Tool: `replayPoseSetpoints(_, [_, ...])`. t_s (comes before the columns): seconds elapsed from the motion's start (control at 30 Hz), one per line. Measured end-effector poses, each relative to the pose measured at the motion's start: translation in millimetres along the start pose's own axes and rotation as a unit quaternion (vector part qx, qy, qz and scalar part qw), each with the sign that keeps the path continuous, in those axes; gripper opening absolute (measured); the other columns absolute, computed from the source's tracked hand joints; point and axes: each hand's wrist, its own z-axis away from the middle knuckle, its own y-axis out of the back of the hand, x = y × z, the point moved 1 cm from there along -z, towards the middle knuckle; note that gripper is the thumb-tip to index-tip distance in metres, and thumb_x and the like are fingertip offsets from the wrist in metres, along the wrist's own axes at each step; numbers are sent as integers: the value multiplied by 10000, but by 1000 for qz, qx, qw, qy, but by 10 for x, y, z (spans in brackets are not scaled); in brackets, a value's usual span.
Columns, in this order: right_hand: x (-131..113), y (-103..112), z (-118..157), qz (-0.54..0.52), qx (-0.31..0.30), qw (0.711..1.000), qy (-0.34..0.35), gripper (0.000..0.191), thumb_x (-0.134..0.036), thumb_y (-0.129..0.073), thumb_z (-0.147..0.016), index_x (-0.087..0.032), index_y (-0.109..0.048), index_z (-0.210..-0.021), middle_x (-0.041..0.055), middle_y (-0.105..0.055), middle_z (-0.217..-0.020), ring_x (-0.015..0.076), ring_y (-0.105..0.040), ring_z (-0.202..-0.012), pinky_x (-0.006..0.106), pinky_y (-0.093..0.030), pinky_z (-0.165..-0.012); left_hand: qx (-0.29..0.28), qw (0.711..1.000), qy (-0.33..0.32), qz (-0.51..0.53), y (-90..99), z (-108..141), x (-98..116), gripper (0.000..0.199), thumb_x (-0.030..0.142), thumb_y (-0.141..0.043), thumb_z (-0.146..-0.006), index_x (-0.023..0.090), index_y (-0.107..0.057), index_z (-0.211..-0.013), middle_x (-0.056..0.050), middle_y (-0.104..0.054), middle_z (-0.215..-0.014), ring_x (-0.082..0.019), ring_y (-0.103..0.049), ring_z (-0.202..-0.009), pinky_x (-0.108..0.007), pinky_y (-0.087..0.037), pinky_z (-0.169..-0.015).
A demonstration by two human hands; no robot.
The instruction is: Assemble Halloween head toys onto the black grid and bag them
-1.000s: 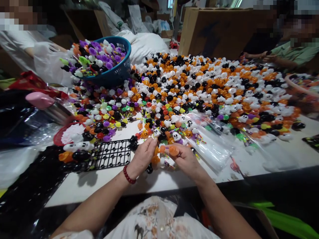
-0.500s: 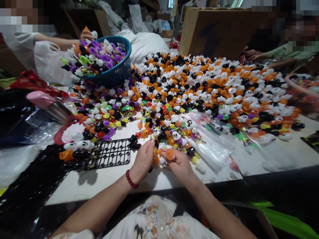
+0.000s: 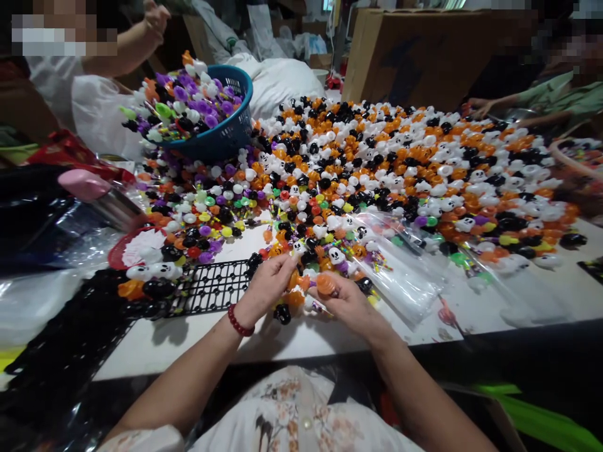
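My right hand is closed round an orange swirl-shaped plastic piece, held between thumb and fingers. From it a short orange and purple part runs left to another orange piece at the fingertips of my left hand, whose fingers are pinched together. A white skull-faced piece shows just beyond my left thumb. Below and between the hands, a black piece and a yellow-orange piece lie on the white table.
A large heap of small figures covers the table's far side. A blue basket heaped with purple-topped sticks stands at back left. Black grid tray, clear bags and a pink-capped bottle lie around. Co-workers' hands show at both sides.
The co-worker's hand at back left has lifted off the basket. My two hands have drawn slightly apart, and the orange piece by my left hand shows more. The view has shifted a little.
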Motion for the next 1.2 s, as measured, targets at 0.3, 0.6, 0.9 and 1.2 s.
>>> replayPoseSetpoints(0.3, [-68, -204, 65, 40, 28, 995, 83, 173, -207, -526, -864, -181, -619, -721, 1, -614, -687, 144, -535, -639, 252, -422, -615, 40, 997, 3, -71, -181, 87, 18, 452, 508, -357, -939, 206, -411, -607, 24, -426, -576, -133, -396, -580, -274, -291, -575])
replayPoseSetpoints(0.6, [-46, 552, -271, 254, 243, 918, 182, 367, -279, -517, -906, -201, -644, -1241, 129, -645, -1161, 311, -554, -1103, 491, -428, -985, 101, 988, -37, -108, 67, -491, -132, 454, 537, -305, -968, 199, -559, -801, -12, -593, -754, -164, -545, -720, -278, -430, -675])
replayPoseSetpoints(0.9, [74, 298, -61, 190, 167, 950, 183, 249, -189, -442, -903, -209, -678, -978, 81, -670, -996, 232, -628, -934, 348, -502, -813, 137, 935, -90, -313, 342, -1855, -249, 455, 118, -577, -777, 199, -599, -1224, -133, -475, -1344, -267, -425, -1276, -361, -351, -1075])
replayPoseSetpoints(1.2, [191, 117, 130, 156, 94, 978, 103, 278, -233, -409, -910, -195, -668, -816, 52, -655, -809, 208, -606, -745, 301, -455, -669, 117, 925, -12, -361, 379, -2286, -661, 299, 310, -696, -770, 154, -634, -1017, -163, -513, -1200, -339, -444, -1196, -459, -378, -1021])
